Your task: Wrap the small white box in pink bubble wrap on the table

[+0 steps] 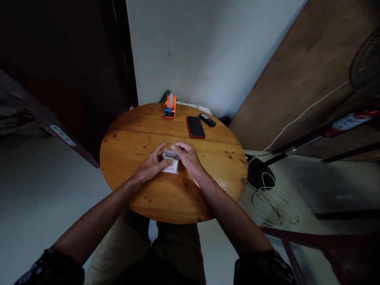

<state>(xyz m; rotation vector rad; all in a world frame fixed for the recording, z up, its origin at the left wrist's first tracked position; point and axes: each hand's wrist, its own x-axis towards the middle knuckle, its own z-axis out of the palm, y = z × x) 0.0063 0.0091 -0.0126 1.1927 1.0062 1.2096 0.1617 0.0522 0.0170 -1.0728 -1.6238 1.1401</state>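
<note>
A small clear plastic packet (171, 168) with a white, red-printed face lies on the round wooden table (139, 138). Its far part is greyish and crumpled. My left hand (152, 163) holds it from the left, thumb pressed on the printed face and fingers curved by the far edge. At the packet's far right corner, my right hand (187, 155) is closed in a pinch. A small translucent strip (173, 141) shows just beyond those fingertips; whether it is tape or part of the packet I cannot tell.
Toward the wall stand an orange and blue tape dispenser (170, 107), a dark phone with a red edge (196, 127) and a small black keypad phone (207, 119). On the right, a fan (368, 59) and a coiled white cable (271, 206) are near the table.
</note>
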